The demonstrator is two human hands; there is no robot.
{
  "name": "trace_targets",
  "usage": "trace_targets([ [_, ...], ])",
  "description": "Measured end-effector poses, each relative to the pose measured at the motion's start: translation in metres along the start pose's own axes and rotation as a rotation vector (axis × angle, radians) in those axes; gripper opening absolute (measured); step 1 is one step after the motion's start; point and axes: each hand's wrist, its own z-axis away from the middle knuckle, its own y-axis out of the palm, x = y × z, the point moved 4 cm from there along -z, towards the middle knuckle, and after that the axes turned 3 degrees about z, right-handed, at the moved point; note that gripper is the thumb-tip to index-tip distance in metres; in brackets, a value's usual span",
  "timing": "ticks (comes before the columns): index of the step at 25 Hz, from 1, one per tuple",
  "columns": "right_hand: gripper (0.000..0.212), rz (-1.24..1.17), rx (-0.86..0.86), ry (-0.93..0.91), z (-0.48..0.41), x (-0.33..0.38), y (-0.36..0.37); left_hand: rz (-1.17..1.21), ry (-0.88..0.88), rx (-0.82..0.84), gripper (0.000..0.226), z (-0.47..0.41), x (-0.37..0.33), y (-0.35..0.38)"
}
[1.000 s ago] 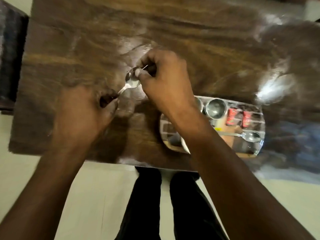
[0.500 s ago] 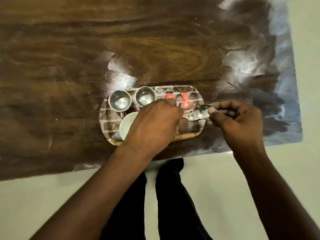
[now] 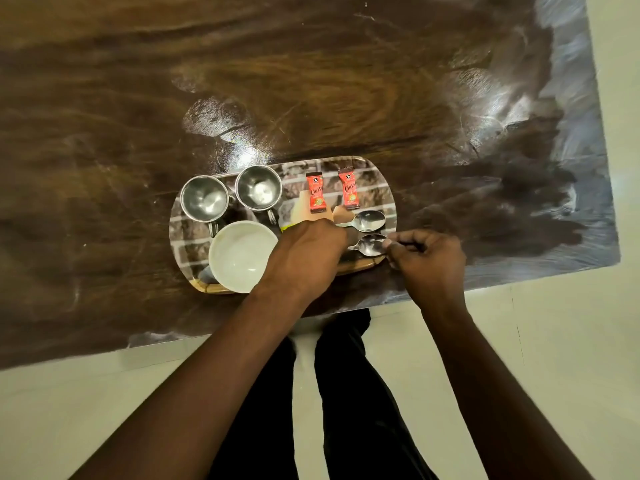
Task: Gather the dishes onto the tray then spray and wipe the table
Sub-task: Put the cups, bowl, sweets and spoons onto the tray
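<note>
Tray sits low in the centre of the frame, near the bottom edge of the dark wooden table, and it carries most of the dishes. Two steel cups stand side by side at its upper left, a white bowl below them, two red sachets at its upper middle. One spoon lies at the tray's right end. Just below it, my right hand pinches the bowl end of a second spoon between thumb and fingertips, while my left hand, curled over the tray's middle, covers the handle; whether it grips the handle I cannot tell.
</note>
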Motion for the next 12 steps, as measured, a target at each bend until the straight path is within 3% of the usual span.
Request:
trace_targets([
  [4, 0.014, 0.036, 0.007, 0.009, -0.006, -0.008, 0.007, -0.047, 0.022, 0.003, 0.043, -0.003, 0.000, 0.006],
  [9, 0.009, 0.070, 0.004, -0.013, -0.010, -0.010, 0.010, -0.081, 0.026, 0.035, 0.041, -0.004, 0.002, 0.010],
  [12, 0.017, 0.096, -0.002, -0.030, -0.010, -0.008, 0.010, -0.074, 0.022, 0.060, 0.042, -0.005, 0.003, 0.014],
])
